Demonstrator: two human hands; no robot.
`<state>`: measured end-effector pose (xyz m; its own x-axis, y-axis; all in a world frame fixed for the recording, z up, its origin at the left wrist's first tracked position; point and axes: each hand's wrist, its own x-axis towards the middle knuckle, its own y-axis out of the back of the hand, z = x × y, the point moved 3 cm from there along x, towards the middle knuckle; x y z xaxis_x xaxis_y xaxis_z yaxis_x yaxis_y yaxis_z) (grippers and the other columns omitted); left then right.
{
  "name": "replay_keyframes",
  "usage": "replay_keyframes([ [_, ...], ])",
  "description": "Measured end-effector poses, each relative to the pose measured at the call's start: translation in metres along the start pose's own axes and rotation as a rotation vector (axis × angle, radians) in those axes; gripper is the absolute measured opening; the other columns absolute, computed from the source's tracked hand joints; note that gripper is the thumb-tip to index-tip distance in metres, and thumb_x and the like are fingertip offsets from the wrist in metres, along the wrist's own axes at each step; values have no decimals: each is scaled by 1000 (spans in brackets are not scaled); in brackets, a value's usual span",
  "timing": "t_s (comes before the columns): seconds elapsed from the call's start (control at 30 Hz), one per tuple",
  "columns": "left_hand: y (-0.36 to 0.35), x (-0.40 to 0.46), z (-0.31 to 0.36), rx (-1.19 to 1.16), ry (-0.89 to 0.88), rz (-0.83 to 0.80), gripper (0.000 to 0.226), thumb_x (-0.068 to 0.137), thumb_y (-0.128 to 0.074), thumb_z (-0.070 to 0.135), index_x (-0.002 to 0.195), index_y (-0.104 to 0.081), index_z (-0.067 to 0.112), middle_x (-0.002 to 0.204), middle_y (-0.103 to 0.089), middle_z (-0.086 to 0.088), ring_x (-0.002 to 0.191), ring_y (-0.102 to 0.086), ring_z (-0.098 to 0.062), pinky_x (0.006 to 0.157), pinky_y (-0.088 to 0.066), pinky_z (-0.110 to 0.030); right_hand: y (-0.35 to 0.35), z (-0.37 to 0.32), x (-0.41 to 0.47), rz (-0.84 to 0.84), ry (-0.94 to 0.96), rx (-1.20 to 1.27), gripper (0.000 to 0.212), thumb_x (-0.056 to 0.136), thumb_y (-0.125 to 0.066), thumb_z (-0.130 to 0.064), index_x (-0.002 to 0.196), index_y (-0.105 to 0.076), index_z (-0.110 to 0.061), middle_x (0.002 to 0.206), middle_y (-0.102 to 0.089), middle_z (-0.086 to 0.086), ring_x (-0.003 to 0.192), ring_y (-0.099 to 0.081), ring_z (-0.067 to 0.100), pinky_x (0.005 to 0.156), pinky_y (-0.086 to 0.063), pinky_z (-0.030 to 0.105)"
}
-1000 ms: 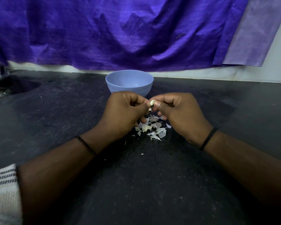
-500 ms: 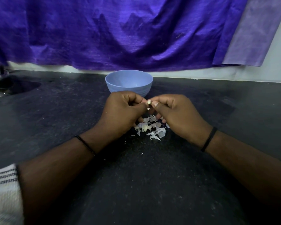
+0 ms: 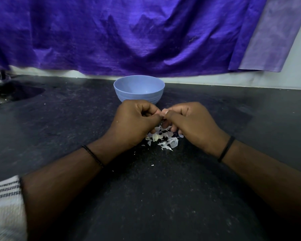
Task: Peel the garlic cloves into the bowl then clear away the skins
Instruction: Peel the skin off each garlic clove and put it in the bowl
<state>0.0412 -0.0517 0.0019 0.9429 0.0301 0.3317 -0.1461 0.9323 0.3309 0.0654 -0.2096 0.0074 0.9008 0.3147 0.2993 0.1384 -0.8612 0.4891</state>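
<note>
Blue bowl behind two hands pinching a garlic clove

Blue bowl sits on the dark worktop, just behind both hands. Left hand and right hand meet fingertip to fingertip, fingers curled, pinching a small garlic clove between them; it is mostly hidden, only a pale bit shows. Skins lie in a loose white pile on the worktop right under the hands, with one unpeeled clove among them. Purple cloth hangs at the back.
</note>
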Motion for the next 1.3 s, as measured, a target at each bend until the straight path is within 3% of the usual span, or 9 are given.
replay_keyframes([
  [0.2,2,2,-2,0,15,23,11,87,-70,6,78,-73,11,58,-67,0,50,-62,-9,49,-50,-26,2,0,1,-6,-53,145,27,101,-54,-22,83,-73,-16,74,-74,1,60,-60,8,54,-45,20],
  [0.43,3,2,-1,-10,3,55,14,86,-72,7,74,-73,14,60,-68,-8,51,-61,-16,49,-51,-30,1,3,2,44,-54,212,28,102,-51,-19,91,-75,-10,74,-72,3,64,-57,11,57,-44,24],
  [0.67,5,3,-2,11,-29,65,11,92,-67,15,82,-71,15,62,-67,-1,52,-63,-13,47,-47,-23,7,2,3,64,-54,283,30,105,-46,-17,99,-74,-8,78,-71,4,67,-56,12,56,-45,19],
  [0.8,4,0,1,43,-100,65,8,92,-69,25,90,-74,19,72,-71,-1,57,-64,-15,51,-50,-24,5,3,4,67,-90,329,23,102,-52,-13,103,-73,-5,78,-74,3,66,-59,12,54,-47,18],
  [1.0,1,-2,2,34,-104,58,13,81,-79,26,88,-76,16,68,-71,3,54,-61,-2,50,-45,-15,4,3,2,97,-137,453,10,93,-66,-10,98,-73,-5,76,-76,6,59,-64,9,49,-49,17],
  [1.17,2,-1,-1,8,-75,73,6,83,-79,23,88,-77,19,66,-71,2,52,-60,-7,50,-48,-22,1,2,2,98,-171,465,8,96,-63,-11,100,-67,-5,80,-76,10,63,-68,15,52,-52,20],
  [1.3,3,-1,-2,8,-67,62,7,85,-77,20,91,-78,24,67,-72,0,53,-61,-9,50,-49,-22,0,2,0,134,-131,350,6,94,-66,-12,96,-71,-10,83,-75,5,68,-63,8,57,-50,20],
])
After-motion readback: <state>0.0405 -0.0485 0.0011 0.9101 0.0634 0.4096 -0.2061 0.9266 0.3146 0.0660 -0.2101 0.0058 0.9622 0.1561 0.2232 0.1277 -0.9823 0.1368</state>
